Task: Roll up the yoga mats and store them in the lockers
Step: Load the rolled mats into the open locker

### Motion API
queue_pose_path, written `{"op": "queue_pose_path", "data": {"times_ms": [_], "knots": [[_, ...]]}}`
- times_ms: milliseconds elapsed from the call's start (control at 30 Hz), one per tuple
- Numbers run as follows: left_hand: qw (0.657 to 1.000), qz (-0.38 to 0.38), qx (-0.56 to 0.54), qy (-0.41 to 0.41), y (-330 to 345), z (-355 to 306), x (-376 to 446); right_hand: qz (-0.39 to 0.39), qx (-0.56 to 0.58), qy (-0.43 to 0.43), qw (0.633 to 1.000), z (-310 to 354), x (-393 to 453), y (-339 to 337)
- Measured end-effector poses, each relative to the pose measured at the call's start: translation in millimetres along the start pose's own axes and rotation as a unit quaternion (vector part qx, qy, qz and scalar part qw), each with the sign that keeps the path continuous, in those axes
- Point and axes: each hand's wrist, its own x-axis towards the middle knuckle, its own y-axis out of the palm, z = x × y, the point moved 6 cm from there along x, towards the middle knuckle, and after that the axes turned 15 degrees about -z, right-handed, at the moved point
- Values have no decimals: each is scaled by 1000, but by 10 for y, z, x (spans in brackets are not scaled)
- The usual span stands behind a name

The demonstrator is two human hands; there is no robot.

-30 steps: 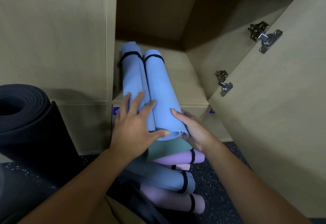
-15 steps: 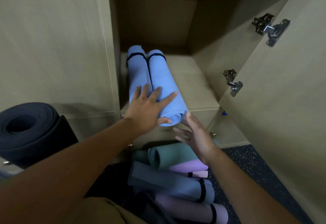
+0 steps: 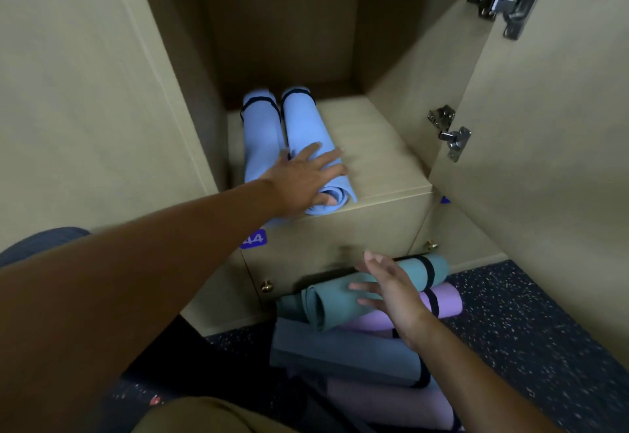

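Two light blue rolled mats [image 3: 308, 126] lie side by side on the floor of the open locker [image 3: 381, 146], each with a black strap near its far end. My left hand [image 3: 303, 180] rests flat on their near ends, fingers spread, the thumb at the roll's open end. My right hand [image 3: 388, 289] hovers open, fingers spread, just above a teal rolled mat [image 3: 337, 303] on top of a pile on the floor. Under the teal one lie a purple mat [image 3: 446, 299], a grey-blue mat [image 3: 340, 354] and another purple mat [image 3: 391, 402].
The locker door [image 3: 544, 160] stands open on the right, with metal hinges [image 3: 449, 133]. A closed lower locker labelled 44 [image 3: 253, 239] has brass knobs [image 3: 266, 285]. A dark rolled mat [image 3: 41, 240] shows at the left edge. The floor is dark and speckled.
The blue mats have slid deeper into the locker under my left hand. My right hand has left the blue mat and dropped down to the teal mat on the pile.
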Motion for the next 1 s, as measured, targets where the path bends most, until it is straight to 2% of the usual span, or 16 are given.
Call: {"op": "queue_pose_path", "data": {"times_ms": [67, 167, 633, 767, 1000], "knots": [[999, 4, -24, 24, 50, 14, 66, 1, -16, 2, 1000, -30, 44, 4], [999, -7, 21, 44, 133, -4, 75, -5, -26, 2, 1000, -86, 106, -31], [997, 44, 35, -45, 187, 590, 80, -8, -86, 13, 996, -311, 242, -154], [994, 24, 91, -53, 266, 851, 152, -21, -83, 22, 996, -384, 311, -208], [988, 18, 86, -123, 452, 1236, 329, -37, -69, 37, 996, -452, 434, -259]]}}
